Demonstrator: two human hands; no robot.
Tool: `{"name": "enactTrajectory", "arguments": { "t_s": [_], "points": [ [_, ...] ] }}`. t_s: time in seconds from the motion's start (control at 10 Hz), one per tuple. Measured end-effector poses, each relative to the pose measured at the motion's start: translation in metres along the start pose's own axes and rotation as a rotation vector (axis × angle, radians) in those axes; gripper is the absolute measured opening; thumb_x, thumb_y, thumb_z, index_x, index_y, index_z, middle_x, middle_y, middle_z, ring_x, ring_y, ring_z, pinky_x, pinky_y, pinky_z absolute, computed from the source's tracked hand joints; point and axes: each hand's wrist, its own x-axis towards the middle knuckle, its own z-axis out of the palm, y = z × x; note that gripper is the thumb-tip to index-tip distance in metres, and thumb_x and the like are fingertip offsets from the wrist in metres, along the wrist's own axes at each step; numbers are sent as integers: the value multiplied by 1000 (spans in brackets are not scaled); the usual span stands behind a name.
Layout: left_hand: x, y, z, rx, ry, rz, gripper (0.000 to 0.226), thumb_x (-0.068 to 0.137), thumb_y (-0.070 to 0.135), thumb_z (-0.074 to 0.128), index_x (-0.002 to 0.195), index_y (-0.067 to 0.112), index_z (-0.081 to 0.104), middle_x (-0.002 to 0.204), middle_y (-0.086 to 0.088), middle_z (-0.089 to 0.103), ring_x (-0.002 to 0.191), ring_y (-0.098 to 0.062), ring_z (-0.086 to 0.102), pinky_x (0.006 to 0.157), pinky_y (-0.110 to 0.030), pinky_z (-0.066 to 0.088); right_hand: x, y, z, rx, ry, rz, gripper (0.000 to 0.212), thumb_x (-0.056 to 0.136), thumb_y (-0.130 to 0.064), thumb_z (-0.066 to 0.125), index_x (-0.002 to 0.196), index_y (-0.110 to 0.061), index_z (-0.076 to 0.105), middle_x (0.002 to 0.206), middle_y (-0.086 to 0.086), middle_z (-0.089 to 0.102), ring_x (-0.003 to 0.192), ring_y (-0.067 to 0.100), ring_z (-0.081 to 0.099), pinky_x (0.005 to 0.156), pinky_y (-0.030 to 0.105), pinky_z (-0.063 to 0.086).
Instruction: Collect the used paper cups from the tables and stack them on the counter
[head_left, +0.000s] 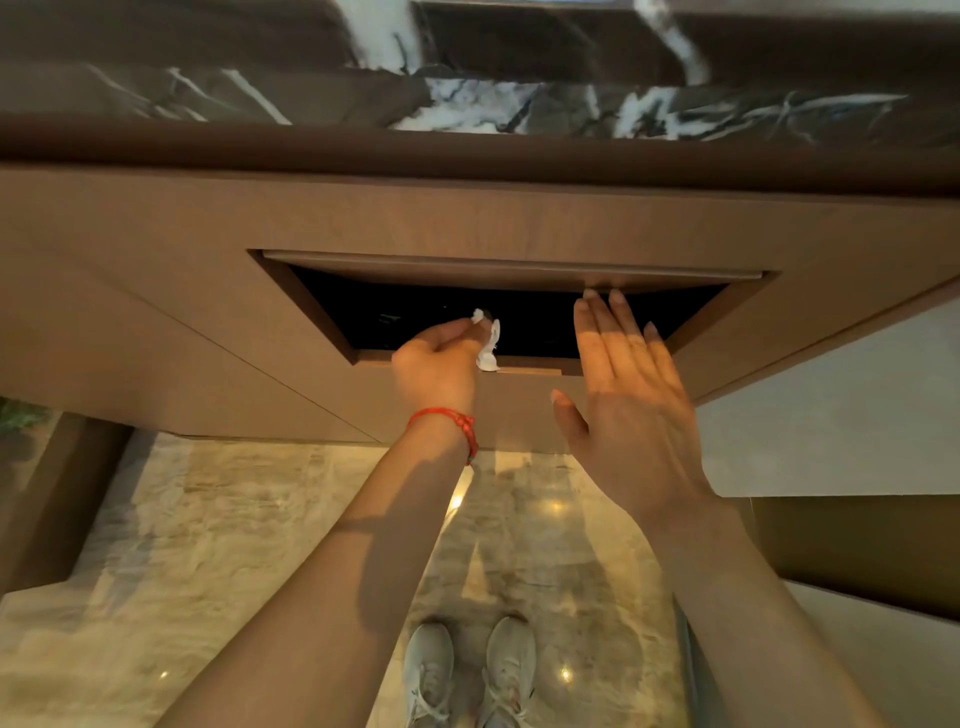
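Note:
My left hand (436, 364), with a red string bracelet on the wrist, pinches a crumpled white tissue (488, 345) at the lower edge of a dark rectangular opening (415, 312) in the brown counter front (156, 270). My right hand (628, 400) is flat with straight fingers, and its fingertips press against the hinged flap (519, 273) that is pushed inward at the top of the opening. No paper cups are in view.
The dark marbled counter top (467, 104) runs across the top of the view, with a rounded brown edge below it. Below lies a glossy beige marble floor (234, 545) and my two grey shoes (467, 670). A pale wall panel (831, 415) stands at the right.

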Motion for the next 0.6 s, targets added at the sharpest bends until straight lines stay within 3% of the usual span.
{"name": "enactTrajectory", "arguments": {
  "t_s": [0.1,0.2,0.3,0.4,0.6],
  "points": [
    [10,2,3,-177,59,-122,6,80,-8,64,85,-4,66,57,-3,68,72,-19,65,95,-38,50,0,1,0,5,-8,-9,70,90,-25,57,146,-2,22,153,13,27,144,26,18,116,41,14],
    [6,1,2,-122,62,-74,26,82,2,66,106,-8,62,83,-13,68,73,-18,67,80,-31,57,0,1,0,16,-8,-4,71,90,-25,58,146,-4,21,154,12,25,144,25,16,116,39,11],
    [4,0,3,-166,43,-65,26,86,0,61,111,-8,59,78,-7,63,76,-18,65,70,-23,57,0,1,1,29,0,-8,72,89,-24,59,146,-4,21,154,12,25,144,25,17,117,39,12],
    [0,1,0,-130,20,-46,26,87,-2,58,113,-5,60,82,-3,63,86,-16,63,74,-22,56,-1,0,1,45,-7,1,71,89,-23,59,147,-4,21,154,12,24,145,25,16,117,40,12],
    [-17,-2,-19,8,-38,59,17,88,6,59,102,2,66,82,8,65,79,-6,63,69,-16,54,-7,-2,1,86,11,10,70,89,-21,57,147,-4,21,154,12,25,144,24,15,116,39,11]
  ]
}}
